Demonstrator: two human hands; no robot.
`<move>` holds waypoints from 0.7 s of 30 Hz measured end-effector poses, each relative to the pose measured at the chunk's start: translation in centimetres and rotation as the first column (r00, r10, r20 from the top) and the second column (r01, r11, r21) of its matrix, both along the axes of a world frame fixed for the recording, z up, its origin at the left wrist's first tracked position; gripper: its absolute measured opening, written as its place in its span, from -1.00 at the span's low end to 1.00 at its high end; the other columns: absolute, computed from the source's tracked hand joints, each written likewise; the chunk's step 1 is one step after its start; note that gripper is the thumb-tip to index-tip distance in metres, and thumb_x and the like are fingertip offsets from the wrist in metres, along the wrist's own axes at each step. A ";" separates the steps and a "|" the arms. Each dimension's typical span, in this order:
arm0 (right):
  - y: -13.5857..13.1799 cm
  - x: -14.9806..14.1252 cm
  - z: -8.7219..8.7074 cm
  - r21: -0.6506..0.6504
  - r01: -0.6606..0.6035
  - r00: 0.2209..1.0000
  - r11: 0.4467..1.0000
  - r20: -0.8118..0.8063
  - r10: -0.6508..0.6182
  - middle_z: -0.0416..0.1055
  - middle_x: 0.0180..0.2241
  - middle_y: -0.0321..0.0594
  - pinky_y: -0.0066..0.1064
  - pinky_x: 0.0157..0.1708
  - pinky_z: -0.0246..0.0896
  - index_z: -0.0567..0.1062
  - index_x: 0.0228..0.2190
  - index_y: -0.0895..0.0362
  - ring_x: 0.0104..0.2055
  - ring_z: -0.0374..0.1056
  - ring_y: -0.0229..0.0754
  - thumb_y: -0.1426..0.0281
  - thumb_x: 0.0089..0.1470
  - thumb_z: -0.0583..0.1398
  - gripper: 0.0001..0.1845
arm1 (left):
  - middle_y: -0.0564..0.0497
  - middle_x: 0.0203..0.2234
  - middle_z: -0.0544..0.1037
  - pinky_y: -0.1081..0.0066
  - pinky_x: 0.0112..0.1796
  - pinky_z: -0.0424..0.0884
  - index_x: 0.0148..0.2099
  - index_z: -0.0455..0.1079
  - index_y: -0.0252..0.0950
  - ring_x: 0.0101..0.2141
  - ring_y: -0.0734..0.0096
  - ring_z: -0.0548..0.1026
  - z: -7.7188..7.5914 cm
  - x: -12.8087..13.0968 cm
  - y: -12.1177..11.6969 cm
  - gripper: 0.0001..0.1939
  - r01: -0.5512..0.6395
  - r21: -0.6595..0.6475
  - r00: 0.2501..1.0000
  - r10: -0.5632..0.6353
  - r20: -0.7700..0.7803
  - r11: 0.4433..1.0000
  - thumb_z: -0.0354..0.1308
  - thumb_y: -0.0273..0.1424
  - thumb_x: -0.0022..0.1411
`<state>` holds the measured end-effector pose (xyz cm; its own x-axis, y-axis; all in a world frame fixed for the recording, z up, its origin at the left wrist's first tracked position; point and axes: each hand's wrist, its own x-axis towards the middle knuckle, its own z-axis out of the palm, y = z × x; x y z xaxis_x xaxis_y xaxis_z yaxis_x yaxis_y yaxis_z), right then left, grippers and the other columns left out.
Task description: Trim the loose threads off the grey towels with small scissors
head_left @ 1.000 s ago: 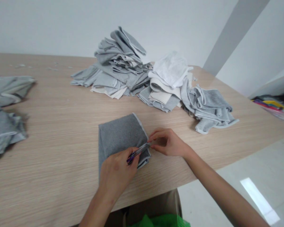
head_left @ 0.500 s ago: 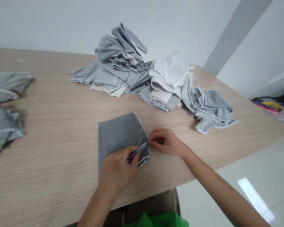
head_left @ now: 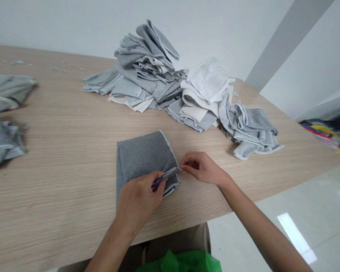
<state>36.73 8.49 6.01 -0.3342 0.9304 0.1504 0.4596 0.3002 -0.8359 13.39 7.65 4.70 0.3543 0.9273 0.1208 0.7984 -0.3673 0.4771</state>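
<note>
A folded grey cloth [head_left: 143, 156] with a pale stitched edge lies flat on the table. My left hand [head_left: 138, 198] rests over its lower part, closed around a slim pair of thread snips [head_left: 158, 183] with a purple handle. The metal end points right, toward the cloth's stitched edge. My right hand [head_left: 202, 168] is closed in a pinch just off that edge, close to the snips' tip. Whatever sits between its fingertips is too small to make out.
Behind the cloth, a tall heap of grey cloths [head_left: 147, 81] leans near the wall. White and cream cloths [head_left: 206, 83] are stacked beside it, with crumpled grey cloths [head_left: 252, 126] farther right. More cloths [head_left: 8, 90] lie at the left. The wooden table [head_left: 59, 158] ends near my lap.
My right hand has drawn slightly right, away from the cloth's edge and the snips' tip. The left hand keeps its hold on the snips. The view has shifted a little.
</note>
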 end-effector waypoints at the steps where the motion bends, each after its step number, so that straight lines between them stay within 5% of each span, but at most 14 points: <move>1: -0.1 0.0 0.1 0.004 -0.003 1.000 1.000 0.007 0.003 0.38 -0.45 -0.31 -0.49 -0.46 0.10 0.53 -0.38 0.19 -0.48 0.21 -0.33 0.46 0.17 0.22 -0.91 | 0.05 -0.33 0.69 0.37 -0.34 0.33 -0.12 0.57 -0.10 -0.37 0.26 0.61 0.0 0.0 0.0 -0.76 0.001 -0.004 1.000 -0.001 0.001 1.000 0.07 -0.25 0.34; 13: -0.5 -0.2 0.4 -0.014 0.026 0.999 1.000 0.021 -0.026 0.36 -0.48 -0.33 -0.48 -0.49 0.06 0.53 -0.38 0.18 -0.50 0.19 -0.34 0.46 0.17 0.22 -0.91 | 0.04 -0.37 0.65 0.35 -0.32 0.34 -0.10 0.56 -0.14 -0.40 0.31 0.55 0.4 -0.3 -0.1 -0.71 -0.023 -0.090 0.981 0.040 0.190 0.996 0.08 -0.16 0.32; 16: -0.7 -0.4 0.5 0.007 0.061 0.997 0.998 0.038 -0.061 0.39 -0.48 -0.31 -0.48 -0.48 0.07 0.54 -0.40 0.18 -0.49 0.19 -0.33 0.45 0.16 0.23 -0.89 | 0.05 -0.43 0.56 0.43 -0.43 0.31 0.00 0.49 -0.19 -0.49 0.43 0.44 1.5 -0.8 0.0 -0.58 0.002 -0.277 0.922 0.106 0.372 0.961 0.04 -0.04 0.31; 18: -0.9 -0.5 0.6 0.016 0.095 0.994 0.995 0.051 -0.095 0.42 -0.48 -0.30 -0.48 -0.48 0.07 0.55 -0.41 0.18 -0.48 0.20 -0.33 0.45 0.15 0.23 -0.89 | 0.13 -0.56 0.39 0.50 -0.59 0.17 0.06 0.42 -0.21 -0.62 0.51 0.26 2.4 -1.0 0.1 -0.48 0.112 -0.505 0.859 0.172 0.483 0.856 -0.02 0.05 0.30; 21: -1.2 -0.7 0.6 -0.002 0.148 0.987 0.989 0.058 -0.148 0.45 -0.51 -0.29 -0.48 -0.49 0.08 0.57 -0.40 0.18 -0.50 0.22 -0.32 0.45 0.14 0.24 -0.89 | 0.24 -0.62 0.14 0.57 -0.67 -0.10 0.03 0.35 -0.16 -0.68 0.60 -0.05 3.5 -1.0 -0.1 -0.45 0.315 -0.785 0.810 0.281 0.516 0.533 -0.08 0.14 0.28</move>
